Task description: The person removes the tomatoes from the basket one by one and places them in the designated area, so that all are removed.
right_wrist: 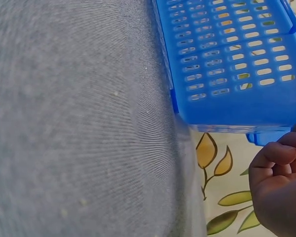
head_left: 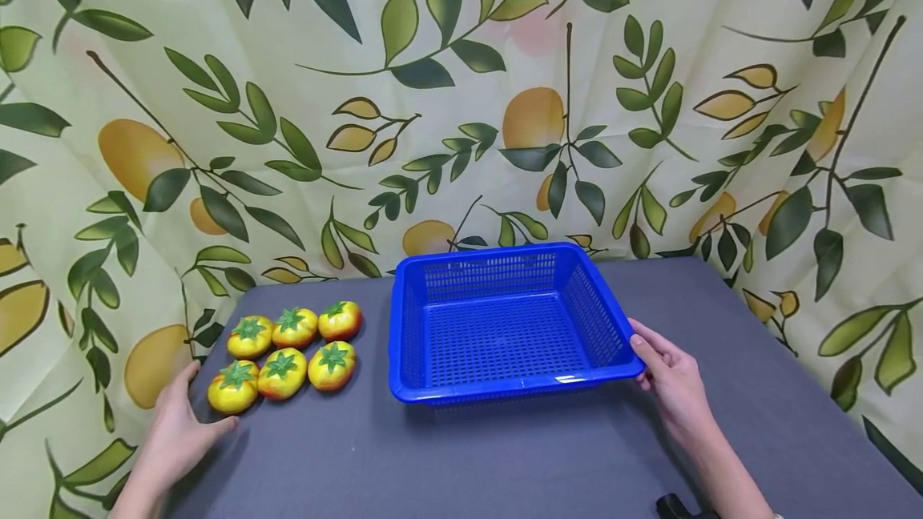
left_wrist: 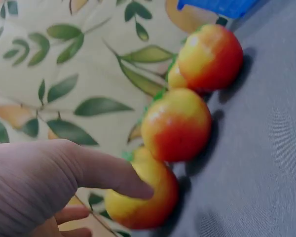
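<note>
Two rows of glossy yellow-and-red fruits with green leafy caps, persimmon-like (head_left: 281, 375), lie on the left of the table. My left hand (head_left: 176, 427) is beside the front-left fruit (head_left: 232, 397), thumb and fingers spread around its near side. In the left wrist view the thumb (left_wrist: 108, 173) overlaps that fruit (left_wrist: 153, 212); whether it touches is unclear. A blue perforated plastic basket (head_left: 497, 392) with nothing in it stands right of the fruits. At its front right corner, my right hand (head_left: 674, 383) grips the rim, thumb on top and fingers curled underneath.
The grey cloth-covered table (head_left: 505, 463) ends at a leaf-and-fruit patterned curtain (head_left: 461, 118) behind and at both sides. A black object (head_left: 681, 508) lies at the front edge near the right forearm.
</note>
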